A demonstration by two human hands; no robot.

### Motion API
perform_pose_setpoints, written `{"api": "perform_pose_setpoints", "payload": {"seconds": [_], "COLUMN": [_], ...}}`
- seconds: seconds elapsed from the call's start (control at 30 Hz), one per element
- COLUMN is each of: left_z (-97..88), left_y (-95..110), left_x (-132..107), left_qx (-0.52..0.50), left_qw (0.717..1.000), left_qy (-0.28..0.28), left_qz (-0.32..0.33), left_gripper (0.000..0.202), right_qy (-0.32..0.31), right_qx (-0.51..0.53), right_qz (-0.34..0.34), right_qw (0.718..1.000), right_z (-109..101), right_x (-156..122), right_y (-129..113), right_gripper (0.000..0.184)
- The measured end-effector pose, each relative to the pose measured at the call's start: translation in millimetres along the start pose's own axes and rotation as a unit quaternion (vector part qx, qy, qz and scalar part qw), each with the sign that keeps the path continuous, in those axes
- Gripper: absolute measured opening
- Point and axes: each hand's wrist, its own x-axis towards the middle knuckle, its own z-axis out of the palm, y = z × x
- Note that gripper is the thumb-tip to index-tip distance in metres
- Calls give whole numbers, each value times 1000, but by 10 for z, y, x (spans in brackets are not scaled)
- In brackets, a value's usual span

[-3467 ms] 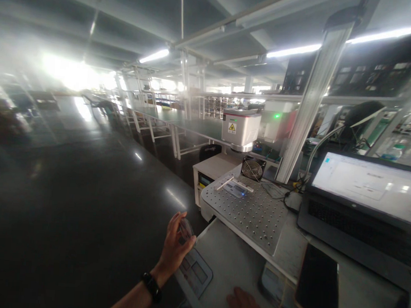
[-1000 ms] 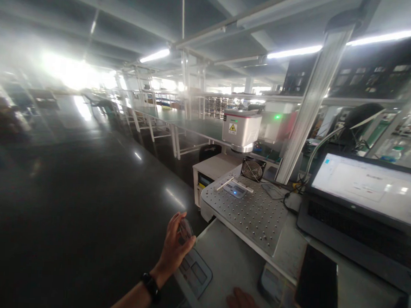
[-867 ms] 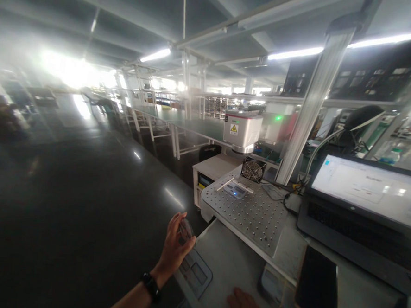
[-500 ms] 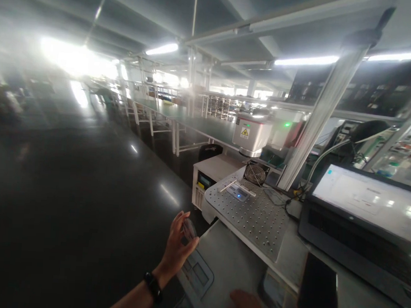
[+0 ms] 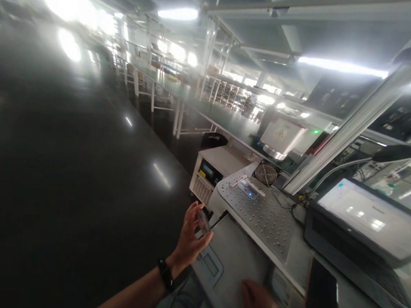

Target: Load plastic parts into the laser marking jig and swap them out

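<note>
My left hand, with a black band on its wrist, grips a small flat translucent plastic piece by its edges, between thumb and fingers. Below that hand a grey panel with rectangular windows lies on the grey surface. My right hand is low in the view, over the same surface; its fingers are smeared and partly hidden, so I cannot make out their pose. On the perforated metal plate, another small flat piece with a blue light spot lies between two pale strips.
A white machine head with a warning label hangs over the plate, beside a round fan. To the right are an open laptop and a dark phone. A white cabinet stands behind; long green tables stretch away.
The camera view has tilted and shifted, so the bench appears turned. My left hand still grips the translucent piece. My right hand shows a little more at the lower edge.
</note>
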Motion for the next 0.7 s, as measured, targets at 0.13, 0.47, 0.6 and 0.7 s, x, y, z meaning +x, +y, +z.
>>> {"api": "perform_pose_setpoints", "payload": {"seconds": [0.13, 0.47, 0.6, 0.7], "left_z": [-16, -41, -44, -53], "left_y": [44, 0, 4, 26], "left_x": [13, 14, 7, -2], "left_qx": [-23, -72, -73, -68], "left_qw": [1000, 997, 996, 996], "left_qy": [-12, -32, -34, -38], "left_qz": [-15, -23, -31, -34], "left_gripper": [70, 73, 71, 70], "right_qy": [-18, 41, 60, 73], "right_qx": [18, 82, 85, 80], "right_qz": [38, 37, 45, 42], "right_qw": [999, 995, 994, 993], "right_z": [-199, -237, -76, 20], "right_x": [153, 761, 846, 906], "right_y": [-257, -1009, -1076, -1116], "right_gripper": [48, 21, 23, 28]}}
